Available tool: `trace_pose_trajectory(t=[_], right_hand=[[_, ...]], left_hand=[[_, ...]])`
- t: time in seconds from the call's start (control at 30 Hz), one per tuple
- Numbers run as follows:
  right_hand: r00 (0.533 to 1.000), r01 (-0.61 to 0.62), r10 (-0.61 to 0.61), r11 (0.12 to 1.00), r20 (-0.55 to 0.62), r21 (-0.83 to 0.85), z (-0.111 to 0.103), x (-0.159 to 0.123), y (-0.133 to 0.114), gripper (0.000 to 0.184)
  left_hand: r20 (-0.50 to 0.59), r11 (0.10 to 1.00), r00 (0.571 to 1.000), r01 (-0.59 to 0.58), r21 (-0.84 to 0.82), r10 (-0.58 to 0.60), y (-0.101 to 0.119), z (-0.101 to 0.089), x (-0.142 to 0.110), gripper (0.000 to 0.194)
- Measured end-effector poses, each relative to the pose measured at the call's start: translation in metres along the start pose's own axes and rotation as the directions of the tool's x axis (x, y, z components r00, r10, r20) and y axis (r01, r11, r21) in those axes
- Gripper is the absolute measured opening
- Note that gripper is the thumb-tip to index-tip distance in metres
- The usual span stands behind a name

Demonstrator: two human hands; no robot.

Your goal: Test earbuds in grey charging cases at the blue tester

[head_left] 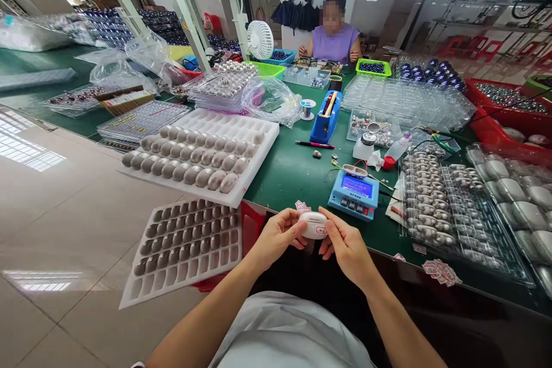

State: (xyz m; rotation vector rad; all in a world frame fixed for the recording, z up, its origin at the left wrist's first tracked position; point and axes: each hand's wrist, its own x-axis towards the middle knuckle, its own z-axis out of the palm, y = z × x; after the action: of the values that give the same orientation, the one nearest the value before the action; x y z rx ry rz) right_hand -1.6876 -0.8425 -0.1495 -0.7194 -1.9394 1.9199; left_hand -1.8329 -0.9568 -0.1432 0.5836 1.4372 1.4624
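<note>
Between my two hands, just over the table's front edge, is a glossy pale earbud charging case with a small red-bordered sticker on its front. My left hand grips its left end with thumb and fingers. On the other end, my right hand holds it, the thumb beside the sticker. The case looks closed. Behind it stands a light-blue tester box with a lit blue screen, and an open earbud case part rests on top, with wires beside it. Red-printed stickers lie at the table edge behind my left hand.
A white foam tray of cases overhangs the table at left; another tray sits lower. Clear trays of shiny parts fill the right. A blue tape dispenser, a bottle and a fan stand behind. A person sits opposite.
</note>
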Motion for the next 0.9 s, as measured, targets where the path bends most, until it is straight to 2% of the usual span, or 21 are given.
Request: trace_pose_trajectory(t=[0.17, 0.3, 0.4, 0.47, 0.53, 0.57, 0.63, 0.7, 0.73, 0.8, 0.9], right_hand=[[0.999, 0.030, -0.030, 0.999, -0.023, -0.036, 0.001, -0.002, -0.002, 0.064], [0.998, 0.061, -0.062, 0.995, -0.011, -0.078, 0.000, -0.005, -0.008, 0.053], [0.998, 0.057, -0.057, 0.998, 0.007, -0.016, -0.006, -0.004, -0.012, 0.055], [0.999, 0.052, -0.052, 0.999, -0.013, 0.014, -0.011, -0.002, -0.015, 0.057], [0.990, 0.105, -0.111, 0.992, -0.092, -0.063, -0.017, -0.001, -0.018, 0.053], [0.970, 0.160, -0.184, 0.975, -0.157, -0.152, -0.020, 0.000, -0.020, 0.048], [0.877, 0.293, -0.407, 0.874, -0.256, -0.387, -0.023, -0.001, -0.025, 0.031], [0.761, 0.394, -0.605, 0.717, -0.233, -0.575, -0.025, -0.003, -0.030, 0.018], [0.734, 0.427, -0.654, 0.653, -0.183, -0.625, -0.024, -0.004, -0.032, 0.016], [0.733, 0.462, -0.675, 0.587, -0.085, -0.665, -0.023, -0.005, -0.034, 0.015], [0.747, 0.463, -0.663, 0.570, -0.047, -0.678, -0.020, -0.004, -0.034, 0.016]], left_hand=[[0.006, 0.999, 0.999, -0.039, -0.002, 0.039, -0.003, 0.003, 0.000, 0.047], [0.030, 0.989, 0.989, -0.149, 0.020, 0.148, -0.003, 0.008, -0.005, 0.046], [0.059, 0.961, 0.968, -0.249, 0.123, 0.243, -0.001, 0.011, -0.009, 0.050], [0.081, 0.941, 0.954, -0.298, 0.163, 0.288, 0.001, 0.012, -0.010, 0.057], [0.080, 0.935, 0.950, -0.312, 0.171, 0.302, 0.004, 0.013, -0.009, 0.061], [0.058, 0.934, 0.950, -0.312, 0.175, 0.307, 0.005, 0.013, -0.008, 0.061], [-0.001, 0.931, 0.947, -0.315, 0.183, 0.320, 0.008, 0.014, -0.005, 0.061], [-0.024, 0.930, 0.943, -0.321, 0.179, 0.331, 0.010, 0.014, -0.003, 0.061], [-0.020, 0.929, 0.942, -0.328, 0.171, 0.336, 0.011, 0.015, -0.002, 0.062], [0.003, 0.927, 0.938, -0.342, 0.156, 0.346, 0.011, 0.016, -0.001, 0.061], [0.005, 0.923, 0.934, -0.354, 0.154, 0.357, 0.010, 0.017, -0.001, 0.060]])
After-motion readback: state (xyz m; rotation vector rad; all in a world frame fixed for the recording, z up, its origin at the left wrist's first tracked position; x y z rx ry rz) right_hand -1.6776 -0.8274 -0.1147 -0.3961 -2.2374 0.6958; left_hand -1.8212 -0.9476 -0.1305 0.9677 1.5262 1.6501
